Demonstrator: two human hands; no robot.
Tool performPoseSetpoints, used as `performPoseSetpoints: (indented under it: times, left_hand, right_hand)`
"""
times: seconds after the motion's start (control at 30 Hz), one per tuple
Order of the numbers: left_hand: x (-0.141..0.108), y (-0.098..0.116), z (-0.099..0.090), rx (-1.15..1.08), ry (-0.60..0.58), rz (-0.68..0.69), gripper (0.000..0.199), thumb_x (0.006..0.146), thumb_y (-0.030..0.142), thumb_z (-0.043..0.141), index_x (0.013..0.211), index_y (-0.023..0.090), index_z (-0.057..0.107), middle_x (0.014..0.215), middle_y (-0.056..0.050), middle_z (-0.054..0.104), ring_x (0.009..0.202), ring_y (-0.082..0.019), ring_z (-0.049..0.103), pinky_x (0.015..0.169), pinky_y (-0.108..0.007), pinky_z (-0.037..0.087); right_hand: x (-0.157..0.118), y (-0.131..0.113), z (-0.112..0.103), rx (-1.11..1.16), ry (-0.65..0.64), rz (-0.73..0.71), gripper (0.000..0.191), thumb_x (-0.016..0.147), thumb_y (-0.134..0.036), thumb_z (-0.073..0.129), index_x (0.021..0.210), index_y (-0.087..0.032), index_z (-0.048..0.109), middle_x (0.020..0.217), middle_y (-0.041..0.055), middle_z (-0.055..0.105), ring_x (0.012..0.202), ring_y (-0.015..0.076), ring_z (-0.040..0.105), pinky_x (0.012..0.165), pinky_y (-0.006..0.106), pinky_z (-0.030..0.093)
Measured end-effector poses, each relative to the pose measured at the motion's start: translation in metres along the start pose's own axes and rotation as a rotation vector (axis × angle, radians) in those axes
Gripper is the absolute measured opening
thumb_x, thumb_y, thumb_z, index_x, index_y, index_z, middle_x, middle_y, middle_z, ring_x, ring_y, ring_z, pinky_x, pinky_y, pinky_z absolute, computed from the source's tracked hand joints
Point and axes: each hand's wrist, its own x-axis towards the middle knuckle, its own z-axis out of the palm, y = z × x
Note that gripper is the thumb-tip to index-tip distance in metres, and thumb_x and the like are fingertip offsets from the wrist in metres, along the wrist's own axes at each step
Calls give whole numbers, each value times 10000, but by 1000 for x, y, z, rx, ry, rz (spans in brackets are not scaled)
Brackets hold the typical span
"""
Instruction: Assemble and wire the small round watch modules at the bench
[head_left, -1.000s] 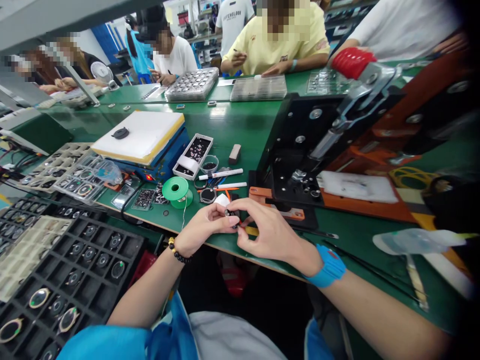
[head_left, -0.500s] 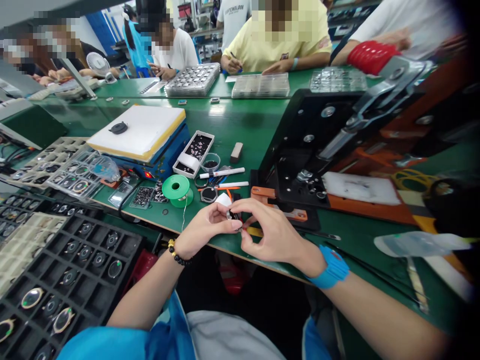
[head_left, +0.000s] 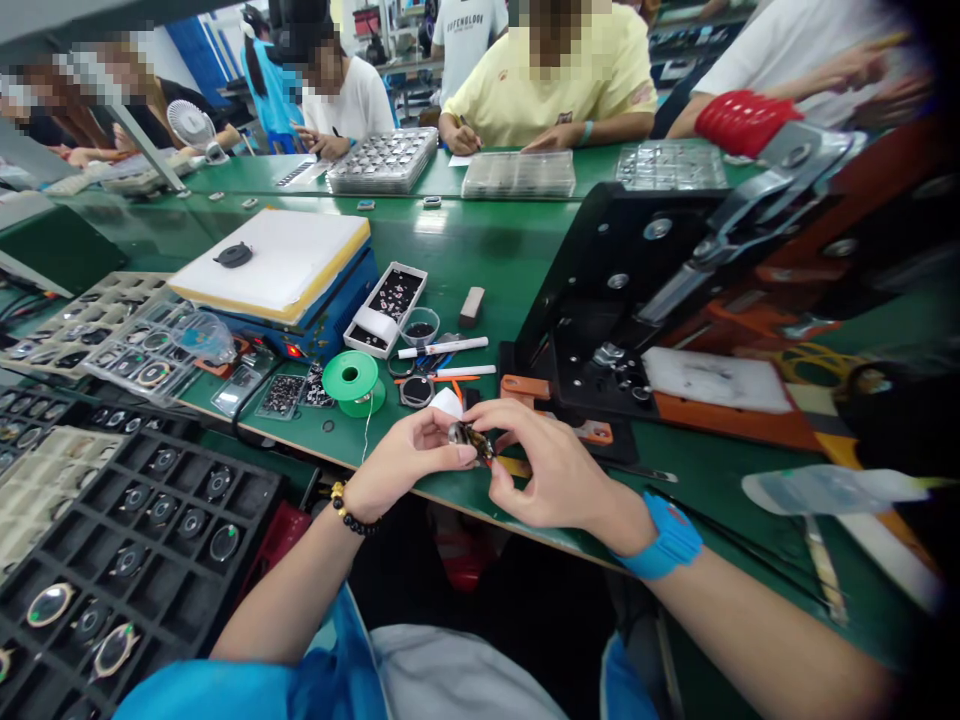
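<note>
Above the front edge of the green workbench, my left hand [head_left: 416, 447] pinches a small watch case [head_left: 468, 437] between thumb and fingers. Dark and gold-coloured inner parts show on the side facing right. My right hand [head_left: 546, 462] curls round that side, its index fingertip at the top of the case and its thumb lower down. Whether the right thumb touches it is hard to see. Just behind the hands lie a white roll-like piece [head_left: 447, 402], a round watch part [head_left: 416, 391] and a green spool [head_left: 351, 382] of thin wire.
A black lever press [head_left: 600, 300] stands at the right. On the left are a white-topped blue box [head_left: 277, 260] and a black tray [head_left: 150, 560] of watch parts. Pens [head_left: 442, 347], a parts box [head_left: 386, 305] and a bottle [head_left: 825, 490] lie around. Co-workers sit opposite.
The watch case has been turned between my fingers, so its inner parts show more now. My right thumb and fingers have shifted slightly right. The camera view has moved a little.
</note>
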Motion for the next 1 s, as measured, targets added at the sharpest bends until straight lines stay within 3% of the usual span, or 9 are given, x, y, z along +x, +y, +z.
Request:
performPoseSetpoints:
  times: [0.17,0.37,0.6,0.83,1.0]
  left_hand:
    - [-1,2,-1,63,23,34,420,727,257,932,1007,166,633,1021,-21,625,991,-162,590,933,-306,469]
    - [2,1,-3,6,2,15,412,727,265,936,1007,156,654,1018,-28,619,958,-148,591,890,-284,514]
    - [2,8,0,-45,-9,-65,430,788,449,890,972,143,650,999,-43,630,979,-182,640,876,-342,617]
    - [2,13,1,-67,12,-87,435,790,456,888,966,131,659,956,-29,612,937,-161,643,880,-328,623]
    - [0,15,3,-69,12,-86,423,788,404,888,1043,132,687,1066,-62,647,1029,-199,653,953,-364,605]
  right_hand:
    - [2,-1,-1,27,-5,-35,463,825,-101,567,1273,-213,539,1286,117,672,1206,265,664,923,378,618]
    - [4,5,-7,55,-71,-14,475,885,-142,619,1346,-229,541,1337,92,673,1215,250,668,986,381,603]
    - [1,12,-10,96,-91,87,470,925,-215,676,1375,-267,553,1312,52,695,1148,241,699,943,376,624]
    - [1,13,-10,124,-78,111,458,940,-240,694,1377,-283,567,1294,39,705,1110,233,706,952,384,622]
    - [2,14,-9,142,-99,113,444,955,-232,676,1385,-277,576,1320,45,696,1136,231,698,981,392,615]
